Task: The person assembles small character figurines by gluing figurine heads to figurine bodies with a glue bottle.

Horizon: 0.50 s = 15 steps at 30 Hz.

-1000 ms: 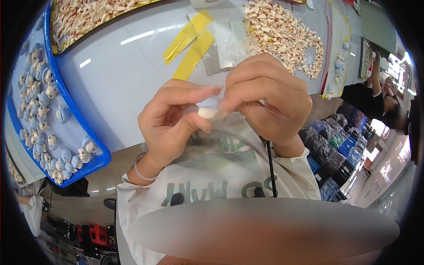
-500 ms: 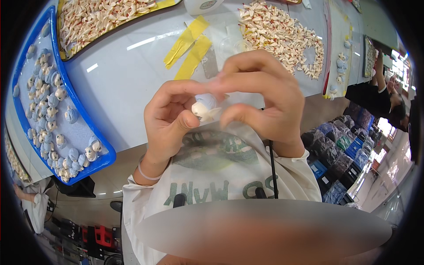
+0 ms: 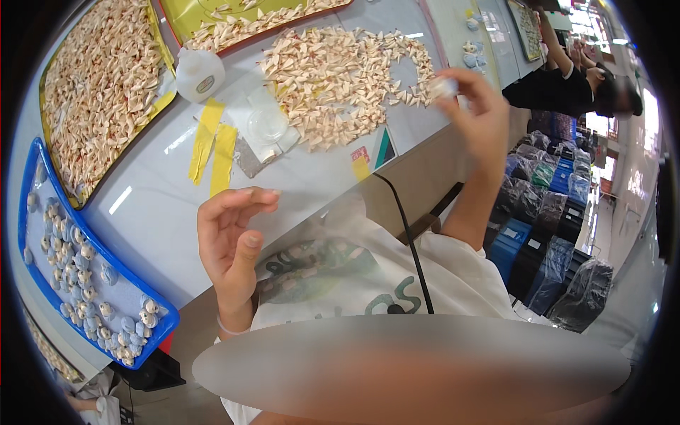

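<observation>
My right hand (image 3: 476, 113) is raised out to the right, beyond the table's front edge, with its thumb and fingers pinched on a small white and pale-blue figurine (image 3: 445, 88). The figurine is blurred. My left hand (image 3: 232, 244) hovers over the near edge of the table, fingers curved and apart from the thumb, holding nothing. Left of it, a blue tray (image 3: 170, 320) contains many similar blue and white figurines (image 3: 81, 273). A heap of small cream pointed pieces (image 3: 319, 85) lies on the table between and beyond my hands.
A yellow-edged tray (image 3: 167, 99) full of cream pieces stands at the far left, beside a white jug (image 3: 200, 73). Yellow tape strips (image 3: 205, 142) and a clear dish (image 3: 268, 126) lie mid-table. Wrapped crates (image 3: 524, 241) and another person (image 3: 556, 88) are at right.
My hands have parted. The right one has carried the figurine away to the right, and the left has let go of it. The view has swung rightward.
</observation>
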Motion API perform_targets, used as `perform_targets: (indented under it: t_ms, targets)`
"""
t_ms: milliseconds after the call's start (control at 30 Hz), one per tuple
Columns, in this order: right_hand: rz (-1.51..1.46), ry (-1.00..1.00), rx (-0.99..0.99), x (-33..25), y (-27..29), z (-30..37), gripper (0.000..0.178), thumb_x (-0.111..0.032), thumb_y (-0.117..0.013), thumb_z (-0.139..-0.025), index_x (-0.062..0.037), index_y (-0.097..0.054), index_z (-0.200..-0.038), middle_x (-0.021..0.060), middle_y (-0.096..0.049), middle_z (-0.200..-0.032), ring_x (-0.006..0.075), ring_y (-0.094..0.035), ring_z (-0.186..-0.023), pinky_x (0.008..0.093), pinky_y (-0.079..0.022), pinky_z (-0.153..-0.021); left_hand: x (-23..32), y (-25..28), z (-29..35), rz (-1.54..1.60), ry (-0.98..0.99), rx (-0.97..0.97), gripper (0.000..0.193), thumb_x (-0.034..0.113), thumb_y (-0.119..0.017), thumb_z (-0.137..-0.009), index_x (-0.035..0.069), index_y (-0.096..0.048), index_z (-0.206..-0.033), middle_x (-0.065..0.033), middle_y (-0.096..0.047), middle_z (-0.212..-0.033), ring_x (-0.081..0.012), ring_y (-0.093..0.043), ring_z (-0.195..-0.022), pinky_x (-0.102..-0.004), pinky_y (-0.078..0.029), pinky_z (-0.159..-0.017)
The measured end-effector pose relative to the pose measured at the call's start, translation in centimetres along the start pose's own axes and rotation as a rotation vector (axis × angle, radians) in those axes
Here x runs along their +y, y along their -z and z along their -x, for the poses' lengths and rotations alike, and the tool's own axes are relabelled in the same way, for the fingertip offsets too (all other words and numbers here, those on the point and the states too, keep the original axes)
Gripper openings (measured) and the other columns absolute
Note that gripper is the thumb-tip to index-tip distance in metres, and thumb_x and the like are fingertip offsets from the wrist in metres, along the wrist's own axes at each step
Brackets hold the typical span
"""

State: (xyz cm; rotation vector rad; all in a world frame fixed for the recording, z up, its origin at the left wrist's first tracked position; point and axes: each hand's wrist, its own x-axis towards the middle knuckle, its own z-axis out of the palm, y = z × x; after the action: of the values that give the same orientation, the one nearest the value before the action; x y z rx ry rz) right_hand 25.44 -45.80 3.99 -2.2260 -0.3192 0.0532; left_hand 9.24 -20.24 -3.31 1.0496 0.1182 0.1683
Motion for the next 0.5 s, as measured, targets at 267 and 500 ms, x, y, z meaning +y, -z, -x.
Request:
perform_targets:
  t_ms: [267,500]
  targets:
    - [0.619,-0.168,0.183,10.5,8.1,-3.7,0.031,0.002,-0.063,-0.069,-0.0047,-0.06,-0.1,0.0088,-0.06,-0.081,0.0126,-0.057,-0.065,0.0226,-0.046,-0.062,2.1,1.0,1.1,-0.457,-0.167,0.062,0.018,0.01,-0.053,-0.083,-0.003,-0.051,-0.097,-0.0174,-0.056,-0.094,-0.0239,-0.055,-0.09,-0.0353,-0.043,-0.081]
    - [0.611,0.096,0.28,8.1,7.8,-4.1,0.029,0.003,-0.06,-0.07,-0.0035,-0.06,-0.099,0.0088,-0.06,-0.092,0.0172,-0.058,-0.075,0.029,-0.047,-0.069,11.4,10.5,6.1,-1.357,-0.241,0.775,0.03,0.015,-0.043,-0.091,-0.003,-0.048,-0.114,-0.0154,-0.052,-0.113,-0.0234,-0.051,-0.101,-0.0328,-0.041,-0.088]
